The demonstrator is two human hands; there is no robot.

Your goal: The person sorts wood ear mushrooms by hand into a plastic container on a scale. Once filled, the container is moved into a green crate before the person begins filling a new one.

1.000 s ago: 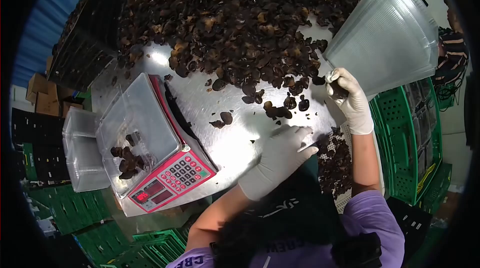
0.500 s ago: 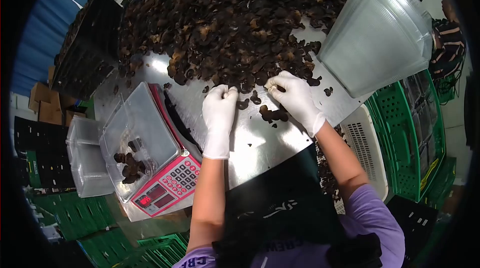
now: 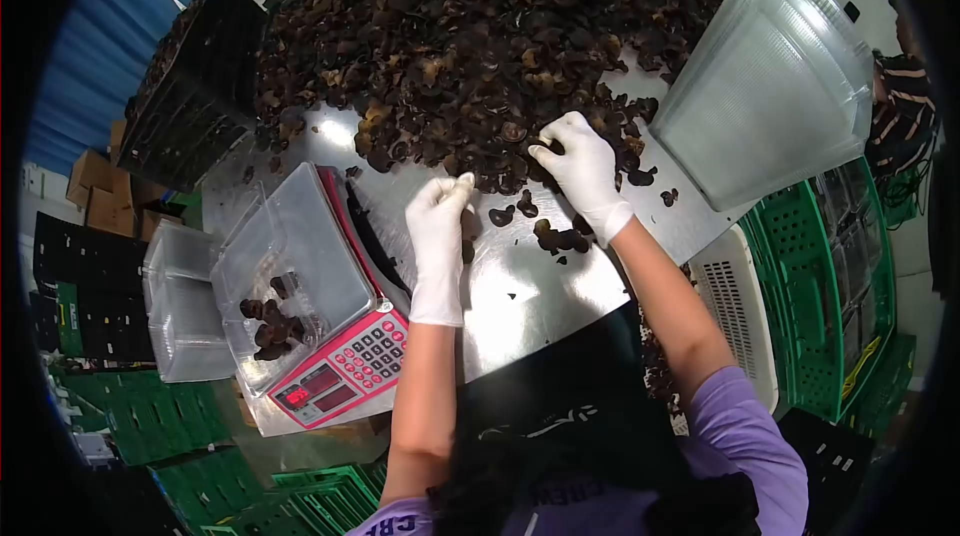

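Note:
A large heap of dark brown wood ear mushrooms (image 3: 450, 66) covers the back of the metal table (image 3: 510, 321). My left hand (image 3: 437, 231), in a white glove, is closed in a pinch at the heap's front edge. Dark pieces show beside its palm; I cannot tell whether they are held. Also gloved, my right hand (image 3: 582, 176) reaches over the heap's edge, thumb and fingers pinched together, with dark mushroom at the fingertips. Between the hands lie several loose mushroom pieces (image 3: 553, 238).
At left, a pink scale (image 3: 350, 366) carries a clear plastic box (image 3: 290, 256) with some mushrooms inside. Stacked clear containers (image 3: 770, 86) stand at right, above green crates (image 3: 815, 276) and a white basket (image 3: 735, 306). A black crate (image 3: 200, 86) sits back left.
My right hand has moved up and further into the heap's edge. My left hand has shifted slightly left over the table, uncovering dark pieces beside it. The whole view has shifted a little.

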